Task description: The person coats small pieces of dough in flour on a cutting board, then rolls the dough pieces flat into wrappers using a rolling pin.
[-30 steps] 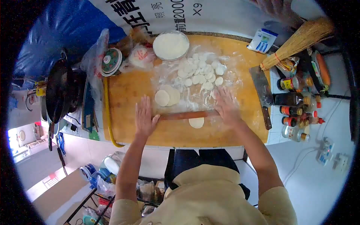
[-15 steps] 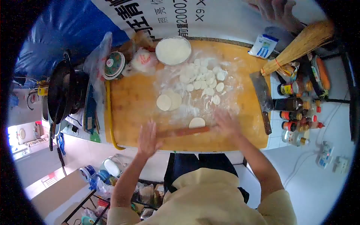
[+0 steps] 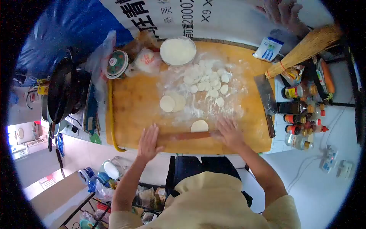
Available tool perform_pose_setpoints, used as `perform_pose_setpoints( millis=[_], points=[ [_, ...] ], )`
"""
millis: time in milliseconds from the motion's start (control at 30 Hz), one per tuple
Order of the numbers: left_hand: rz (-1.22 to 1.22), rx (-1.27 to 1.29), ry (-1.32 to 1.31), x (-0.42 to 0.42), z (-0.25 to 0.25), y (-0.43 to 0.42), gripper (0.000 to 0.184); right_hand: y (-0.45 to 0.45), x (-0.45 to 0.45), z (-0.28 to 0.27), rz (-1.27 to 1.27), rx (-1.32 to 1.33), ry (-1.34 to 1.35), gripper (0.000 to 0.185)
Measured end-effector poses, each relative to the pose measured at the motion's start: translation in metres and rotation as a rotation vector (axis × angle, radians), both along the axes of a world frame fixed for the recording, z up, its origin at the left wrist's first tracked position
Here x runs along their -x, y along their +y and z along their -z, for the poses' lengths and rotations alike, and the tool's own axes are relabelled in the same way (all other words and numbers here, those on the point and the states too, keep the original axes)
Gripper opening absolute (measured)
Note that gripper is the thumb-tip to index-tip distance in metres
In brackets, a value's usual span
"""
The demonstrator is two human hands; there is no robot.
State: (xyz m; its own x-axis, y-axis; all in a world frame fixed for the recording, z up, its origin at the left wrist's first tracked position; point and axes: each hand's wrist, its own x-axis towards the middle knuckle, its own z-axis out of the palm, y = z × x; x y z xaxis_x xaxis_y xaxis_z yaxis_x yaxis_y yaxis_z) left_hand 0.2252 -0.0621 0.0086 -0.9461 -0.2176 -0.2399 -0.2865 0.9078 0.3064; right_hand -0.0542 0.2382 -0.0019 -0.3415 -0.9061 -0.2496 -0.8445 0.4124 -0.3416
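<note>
A wooden rolling pin (image 3: 187, 136) lies crosswise near the front of the floury wooden board (image 3: 133, 114). My left hand (image 3: 149, 143) rests flat over its left end, fingers stretched forward. At the other end my right hand (image 3: 230, 134) presses down with fingers spread, palm over the pin. A flattened dough wrapper (image 3: 199, 126) touches the pin's far side, its near edge hidden under it. Two or so rolled wrappers (image 3: 167, 104) overlap farther left. Beyond them, several small dough discs (image 3: 207, 81) are heaped in flour.
A bowl of flour (image 3: 178, 51), a plastic bag (image 3: 148, 61) and a lidded container (image 3: 117, 64) stand along the back. A cleaver (image 3: 265, 95) lies at the board's right, beside a straw brush (image 3: 305, 49) and seasoning bottles (image 3: 295, 108). A dark wok (image 3: 61, 87) is at left.
The rolling pin's right end has come slightly toward me, along with my right hand. My left hand has barely shifted. The dough wrapper stays about where it was.
</note>
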Motion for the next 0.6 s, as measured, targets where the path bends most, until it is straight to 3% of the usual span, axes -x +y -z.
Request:
perform_pose_setpoints(
  millis=[67, 133, 167, 233, 300, 367, 433, 500, 567, 600],
  points=[
    [-0.062, 0.068, 0.041, 0.031, 0.006, -0.017, 0.085, -0.01, 0.003, -0.008, 0.031, 0.093, -0.029, 0.064],
    [-0.128, 0.154, 0.095, 0.07, 0.006, -0.039, 0.086, -0.043, 0.035, -0.026, -0.187, -0.083, 0.35, 0.065],
    [-0.142, 0.174, 0.186, 0.085, 0.001, -0.046, 0.085, -0.045, 0.036, -0.023, -0.188, -0.081, 0.349, 0.065],
    [-0.159, 0.195, 0.283, 0.087, -0.006, -0.045, 0.085, -0.048, 0.04, -0.007, 0.191, 0.169, 0.077, 0.069],
    [-0.069, 0.224, 0.067, 0.063, -0.012, -0.027, 0.083, -0.018, 0.021, 0.018, 0.107, 0.157, 0.083, 0.069],
    [-0.035, 0.038, 0.286, 0.015, 0.003, -0.006, 0.079, 0.008, -0.011, 0.013, 0.019, 0.14, 0.078, 0.07],
    [-0.047, 0.043, 0.209, -0.008, -0.006, 0.014, 0.069, 0.014, -0.039, -0.023, 0.103, 0.098, -0.069, 0.064],
    [-0.059, 0.044, 0.135, -0.017, -0.005, 0.025, 0.061, 0.01, -0.053, -0.022, 0.194, 0.184, -0.08, 0.059],
    [-0.168, 0.086, 0.299, -0.019, 0.008, 0.032, 0.035, -0.002, -0.059, -0.017, 0.283, 0.269, -0.087, 0.054],
    [-0.17, 0.085, 0.301, -0.016, 0.006, 0.035, 0.035, -0.013, -0.058, -0.013, 0.407, 0.315, -0.207, 0.053]
  ],
)
